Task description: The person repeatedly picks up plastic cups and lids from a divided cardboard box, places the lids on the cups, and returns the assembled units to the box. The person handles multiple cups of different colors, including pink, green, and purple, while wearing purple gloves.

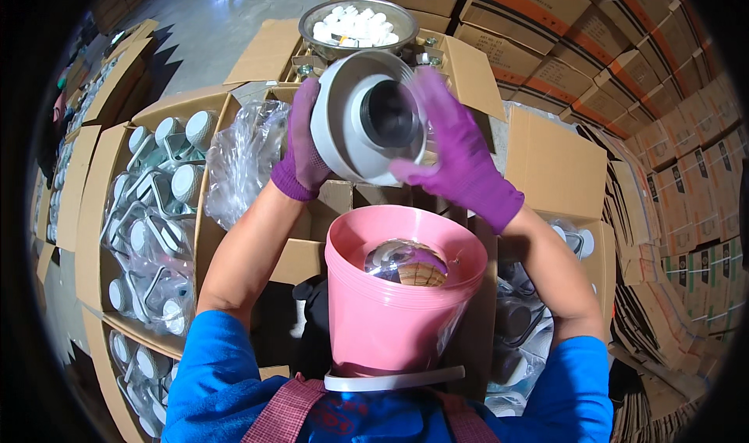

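Closest to the lens, a pink bucket (394,287) is parked right at the chest, with something shiny and a bit of brown woven stuff lying in its bottom; what exactly it is can't be made out.

Above and beyond it, a grey-white round fixture (367,115) is held up in the air between both gloved hands. It's tilted so its wide rim and the dark round core in the middle face back toward the camera, with its axis running roughly away from the body. The left hand (303,143) is wrapped around the left edge of the rim, fingers curled behind it. The right hand (456,150) is laid flat against the right side, fingers spread rather than clenched, thumb down by the lower rim. So the piece is pinched from both sides, about evenly, dead centre between the palms.

Behind it, a metal bowl (308,18) of small white parts is sat on an open carton. Off to the left, cartons of bagged white fixtures (156,201) are lined up.
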Tool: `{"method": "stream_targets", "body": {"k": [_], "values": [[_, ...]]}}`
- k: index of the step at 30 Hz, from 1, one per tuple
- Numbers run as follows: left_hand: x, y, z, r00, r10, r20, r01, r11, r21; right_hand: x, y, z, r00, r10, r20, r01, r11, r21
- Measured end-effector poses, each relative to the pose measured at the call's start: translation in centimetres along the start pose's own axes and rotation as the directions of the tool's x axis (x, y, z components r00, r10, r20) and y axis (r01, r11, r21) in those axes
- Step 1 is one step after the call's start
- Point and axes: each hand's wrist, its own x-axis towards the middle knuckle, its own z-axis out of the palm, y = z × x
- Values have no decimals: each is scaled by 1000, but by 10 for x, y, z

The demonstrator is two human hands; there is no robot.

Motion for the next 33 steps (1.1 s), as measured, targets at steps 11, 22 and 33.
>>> {"method": "stream_targets", "body": {"k": [11,22,33], "values": [[-17,4,22,987,153,-54,-121,917,380,7,-9,8,986,117,-122,-116,993,17],[-22,-4,26,990,101,-98,-55,919,390,11,-11,-3,866,449,220,-500,767,403],[-16,-6,24,950,55,-306,6,981,195,11,-17,-9,933,-191,304,284,911,-299]]}}
